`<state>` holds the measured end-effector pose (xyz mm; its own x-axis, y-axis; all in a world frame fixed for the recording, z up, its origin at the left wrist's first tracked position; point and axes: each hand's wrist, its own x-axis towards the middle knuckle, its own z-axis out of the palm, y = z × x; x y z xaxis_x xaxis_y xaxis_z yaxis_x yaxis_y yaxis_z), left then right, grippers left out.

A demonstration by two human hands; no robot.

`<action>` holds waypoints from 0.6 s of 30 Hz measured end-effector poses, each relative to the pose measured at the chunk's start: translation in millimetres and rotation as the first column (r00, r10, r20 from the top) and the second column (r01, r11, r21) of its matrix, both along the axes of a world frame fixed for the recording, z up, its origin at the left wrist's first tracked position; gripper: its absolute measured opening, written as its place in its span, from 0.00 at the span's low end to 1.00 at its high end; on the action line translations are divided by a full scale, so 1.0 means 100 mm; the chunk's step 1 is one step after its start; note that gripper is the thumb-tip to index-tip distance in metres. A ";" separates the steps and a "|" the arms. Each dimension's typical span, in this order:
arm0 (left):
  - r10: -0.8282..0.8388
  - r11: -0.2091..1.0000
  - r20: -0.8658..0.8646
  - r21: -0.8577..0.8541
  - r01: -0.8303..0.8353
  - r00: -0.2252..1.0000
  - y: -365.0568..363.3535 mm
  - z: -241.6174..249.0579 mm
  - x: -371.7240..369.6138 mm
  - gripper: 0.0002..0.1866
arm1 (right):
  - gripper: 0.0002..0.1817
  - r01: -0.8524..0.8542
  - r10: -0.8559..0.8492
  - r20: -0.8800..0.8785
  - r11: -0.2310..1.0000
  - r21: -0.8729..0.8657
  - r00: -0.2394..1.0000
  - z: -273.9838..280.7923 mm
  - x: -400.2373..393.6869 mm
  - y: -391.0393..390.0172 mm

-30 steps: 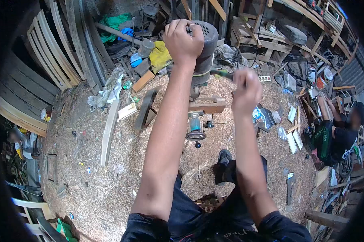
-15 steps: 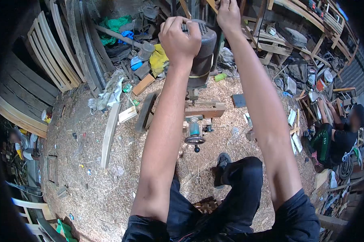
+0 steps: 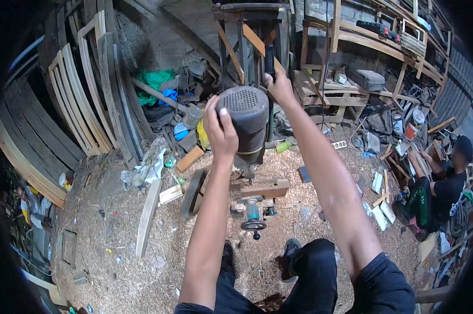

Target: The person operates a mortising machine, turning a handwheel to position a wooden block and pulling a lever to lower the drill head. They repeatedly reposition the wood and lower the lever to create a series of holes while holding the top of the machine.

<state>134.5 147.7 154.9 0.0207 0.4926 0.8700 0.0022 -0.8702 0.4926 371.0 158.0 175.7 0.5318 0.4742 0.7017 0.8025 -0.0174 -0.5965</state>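
A dark cylindrical motor (image 3: pixel 249 123) with a perforated top stands upright in the middle of the head view, part of a drilling machine. My left hand (image 3: pixel 219 128) rests against its left side, thumb apart from the fingers. My right hand (image 3: pixel 280 88) is closed round the lower part of a black lever handle (image 3: pixel 269 57) behind the motor's right side. Beneath the motor, a chuck (image 3: pixel 249 171) points down at a brown wood block (image 3: pixel 265 189). The block sits in a vise (image 3: pixel 253 209) with a round handwheel (image 3: pixel 254 225) at its front.
Wood shavings cover the floor (image 3: pixel 126 225). Curved wooden frames (image 3: pixel 82 99) lean at the left, and a long board (image 3: pixel 149 217) lies left of the machine. A person (image 3: pixel 441 180) sits at the right among wood scraps. A wooden rack (image 3: pixel 346 39) stands behind.
The view has tilted up, so the machine sits lower and more of the back wall shows. My left hand has slid from the motor's top to its left side. My right hand remains at the lever.
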 end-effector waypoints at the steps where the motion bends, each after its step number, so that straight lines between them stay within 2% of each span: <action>1: -0.008 1.000 -0.027 -0.010 0.008 1.000 -0.02 -0.03 -0.05 0.21 | 0.21 -0.011 0.011 -0.007 0.999 0.050 1.000 -0.02 -0.02 -0.02; 3: -0.015 0.995 0.002 -0.095 0.015 1.000 -0.10 -0.10 -0.10 0.22 | 0.22 -0.064 0.069 -0.059 0.994 0.083 0.996 -0.10 -0.02 -0.11; 6: 0.007 0.987 -0.007 -0.159 -0.008 1.000 -0.22 -0.27 -0.27 0.21 | 0.22 -0.022 0.026 -0.057 0.997 0.072 0.998 -0.27 -0.05 -0.23; 7: -0.031 0.972 -0.006 -0.234 0.028 1.000 -0.27 -0.38 -0.34 0.21 | 0.21 -0.049 0.059 -0.093 0.994 0.098 0.994 -0.35 -0.08 -0.32; 9: -0.088 0.905 -0.015 -0.418 0.074 0.996 -0.45 -0.79 -0.60 0.21 | 0.20 -0.105 0.127 -0.195 0.987 0.120 0.973 -0.60 -0.26 -0.60; 10: -0.085 0.863 -0.053 -0.503 0.047 0.995 -0.54 -1.05 -0.71 0.20 | 0.18 -0.149 0.179 -0.397 0.983 0.107 0.900 -0.63 -0.48 -0.85; 11: -0.090 0.822 -0.077 -0.569 0.030 0.993 -0.68 -1.29 -0.82 0.19 | 0.18 -0.139 0.174 -0.272 0.980 0.143 0.946 -0.96 -0.49 -0.94; 13: -0.156 0.695 -0.210 -0.717 -0.044 0.965 -0.88 -1.70 -1.03 0.20 | 0.17 -0.104 0.140 -0.262 0.983 0.148 0.955 -1.63 -0.68 -1.21; 15: -0.257 0.565 -0.296 -0.818 -0.105 0.920 -1.01 -2.26 -1.17 0.29 | 0.18 -0.101 0.056 -0.411 0.991 -0.089 0.910 -2.23 -1.02 -1.61; 17: -0.377 0.381 -0.238 -0.921 -0.084 0.895 -0.95 -3.01 -1.10 0.35 | 0.26 -0.141 0.002 -0.508 0.961 -0.236 0.862 -3.06 -1.27 -1.81; 18: -0.469 0.386 -0.368 -0.903 -0.189 0.803 -0.99 -3.11 -1.12 0.44 | 0.34 -0.195 0.016 -0.490 0.928 -0.317 0.872 -3.30 -1.46 -1.96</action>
<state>22.5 48.5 -156.5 0.4153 0.8717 -0.2600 0.4445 0.0549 0.8941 225.2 -38.3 -154.4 0.6866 0.7094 0.1593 0.4348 -0.2249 -0.8720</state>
